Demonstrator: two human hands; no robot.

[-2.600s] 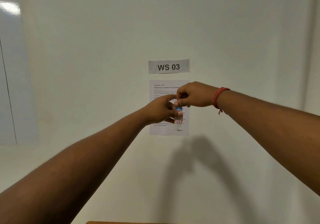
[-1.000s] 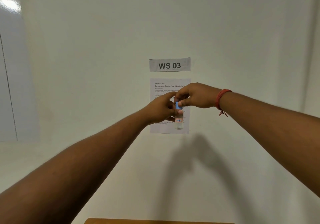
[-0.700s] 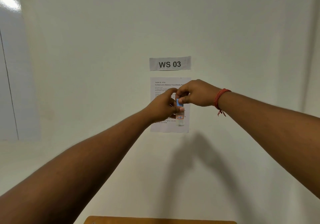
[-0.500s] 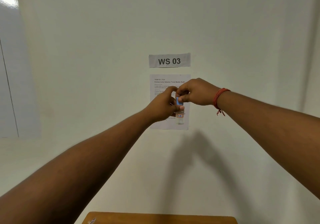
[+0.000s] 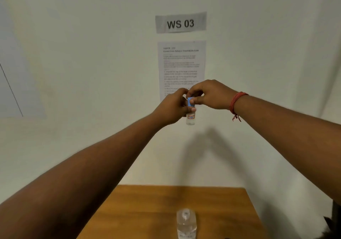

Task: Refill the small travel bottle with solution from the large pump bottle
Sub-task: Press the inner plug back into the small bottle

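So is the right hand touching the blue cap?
Touching. The head view shows the right hand pinching the blue cap of the small bottle, with a fingertip lying across it.

— Wall: plain, off-white, evenly lit, soft shadow low at centre
— Fixed to it: grey label "WS 03"; printed sheet directly below, small text illegible
— Far left: pale glossy board with one dark line
— Furniture: wooden table, brown, against wall
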